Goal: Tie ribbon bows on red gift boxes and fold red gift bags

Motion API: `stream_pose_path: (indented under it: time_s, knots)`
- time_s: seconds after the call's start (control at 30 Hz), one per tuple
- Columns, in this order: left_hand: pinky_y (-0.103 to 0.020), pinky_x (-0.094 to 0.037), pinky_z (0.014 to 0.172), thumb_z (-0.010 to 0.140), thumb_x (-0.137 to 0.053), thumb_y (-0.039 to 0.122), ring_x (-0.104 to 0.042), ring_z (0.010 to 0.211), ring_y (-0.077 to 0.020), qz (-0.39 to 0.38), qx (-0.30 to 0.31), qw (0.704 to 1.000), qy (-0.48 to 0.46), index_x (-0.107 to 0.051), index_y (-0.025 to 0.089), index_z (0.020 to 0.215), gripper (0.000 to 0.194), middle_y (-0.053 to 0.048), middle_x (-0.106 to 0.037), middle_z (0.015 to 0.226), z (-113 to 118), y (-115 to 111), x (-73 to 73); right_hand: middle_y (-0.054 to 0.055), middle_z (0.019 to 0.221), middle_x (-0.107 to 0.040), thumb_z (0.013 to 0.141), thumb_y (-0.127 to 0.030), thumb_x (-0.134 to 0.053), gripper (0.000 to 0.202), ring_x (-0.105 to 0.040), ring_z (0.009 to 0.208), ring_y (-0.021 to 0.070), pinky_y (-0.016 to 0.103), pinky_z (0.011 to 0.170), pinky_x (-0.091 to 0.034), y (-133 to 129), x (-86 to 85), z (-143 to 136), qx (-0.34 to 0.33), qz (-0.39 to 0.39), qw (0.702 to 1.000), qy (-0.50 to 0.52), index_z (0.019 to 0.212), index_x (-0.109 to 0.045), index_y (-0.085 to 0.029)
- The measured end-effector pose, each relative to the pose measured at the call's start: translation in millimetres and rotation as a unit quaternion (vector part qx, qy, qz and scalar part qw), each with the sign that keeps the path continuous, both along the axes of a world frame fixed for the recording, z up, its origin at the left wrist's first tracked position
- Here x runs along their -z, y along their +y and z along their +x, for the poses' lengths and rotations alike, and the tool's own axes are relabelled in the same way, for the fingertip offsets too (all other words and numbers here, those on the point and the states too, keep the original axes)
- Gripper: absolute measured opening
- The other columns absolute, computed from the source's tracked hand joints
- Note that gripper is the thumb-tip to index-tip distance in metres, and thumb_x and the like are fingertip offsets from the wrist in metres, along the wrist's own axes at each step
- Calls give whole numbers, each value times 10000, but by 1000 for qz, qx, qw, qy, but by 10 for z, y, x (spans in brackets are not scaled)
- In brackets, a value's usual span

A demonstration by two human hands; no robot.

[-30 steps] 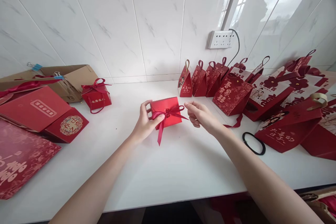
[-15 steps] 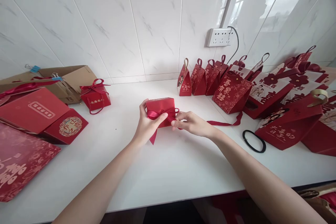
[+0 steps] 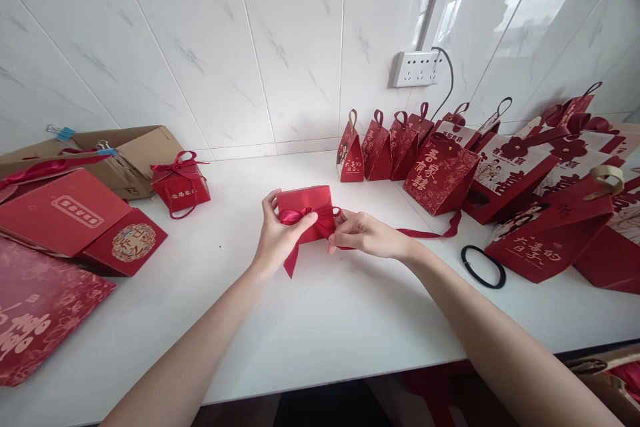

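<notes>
A small red gift box [image 3: 305, 197] rests on the white tabletop in front of me, with a red satin ribbon [image 3: 291, 263] tied around it in a bow. My left hand [image 3: 281, 232] grips the box from its left side, its thumb pressing on the bow's middle. At the box's right side, my right hand [image 3: 364, 235] pinches the ribbon near the bow's right loop. One tail of the ribbon hangs down at the lower left. A longer stretch trails out to the right behind my right wrist.
Several red gift boxes [image 3: 440, 173] with loop handles stand at right. A black ring-shaped band [image 3: 483, 267] lies before them. On the left are a small bow-tied box [image 3: 181, 187], an open cardboard box [image 3: 143, 153] and larger red boxes [image 3: 65, 203]. A power strip [image 3: 418, 69] is on the tiled wall.
My right fingers have shifted slightly at the ribbon and curl more closely on it. My left hand still holds the box. The camera view has moved a little.
</notes>
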State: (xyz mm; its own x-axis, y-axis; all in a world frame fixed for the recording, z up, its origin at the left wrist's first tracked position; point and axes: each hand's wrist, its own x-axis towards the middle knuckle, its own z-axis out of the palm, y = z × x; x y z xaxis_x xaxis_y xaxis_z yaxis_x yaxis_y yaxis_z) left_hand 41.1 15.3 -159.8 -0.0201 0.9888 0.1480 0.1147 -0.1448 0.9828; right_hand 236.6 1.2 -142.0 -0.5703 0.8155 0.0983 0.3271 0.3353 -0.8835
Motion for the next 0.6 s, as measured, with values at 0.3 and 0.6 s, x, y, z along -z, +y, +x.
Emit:
stream_pose_path:
  time_s: [0.3,0.6]
  knots:
    - [-336,-523,883,689,-751,424,-609,1046,-196,14,-9,1000,12,-302,302,1257,734,-68,-526,1231,-5,8,28,19,789,-434,830,-290,-575,207,-445,774,150,279,706,-397,10,-34,55,-18,-19,998,-55,780,-765,-224]
    - [-338,-515,896,696,-751,410,-593,1082,-199,9,-14,1000,16,-305,291,1248,720,-71,-514,1246,2,-1,8,33,870,-460,807,-307,-620,178,-472,782,139,258,684,-424,21,-54,104,-59,-42,995,-72,809,-765,-204]
